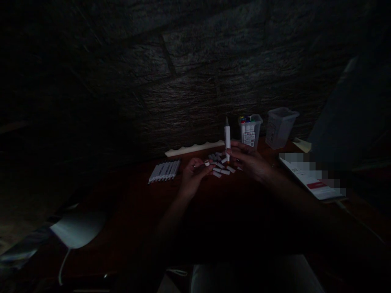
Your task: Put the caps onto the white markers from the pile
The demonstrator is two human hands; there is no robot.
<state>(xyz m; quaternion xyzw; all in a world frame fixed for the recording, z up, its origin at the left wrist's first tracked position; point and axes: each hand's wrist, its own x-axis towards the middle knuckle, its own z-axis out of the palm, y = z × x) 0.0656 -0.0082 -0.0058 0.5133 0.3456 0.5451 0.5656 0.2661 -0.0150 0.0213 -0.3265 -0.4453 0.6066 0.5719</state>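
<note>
My right hand (250, 160) pinches a white marker (227, 138), held upright with its grey tapered tip pointing up and an orange-tinted end at the bottom. In my left hand (193, 175) a small white marker cap (207, 162) sits between thumb and fingers, its open end facing up. Between and behind the hands, several loose white caps (225, 172) lie scattered on the dark reddish table. To the left of my left hand, several white markers (165, 170) lie side by side in a neat row. The picture is very dark.
Behind my right hand stands a clear plastic box (258, 122) with colour-ended markers inside; another clear box (279, 128) is right of it. A pale wavy-edged strip (195, 148) lies by the brick wall. A booklet (308, 179) is at right, a white rounded object (81, 230) at left.
</note>
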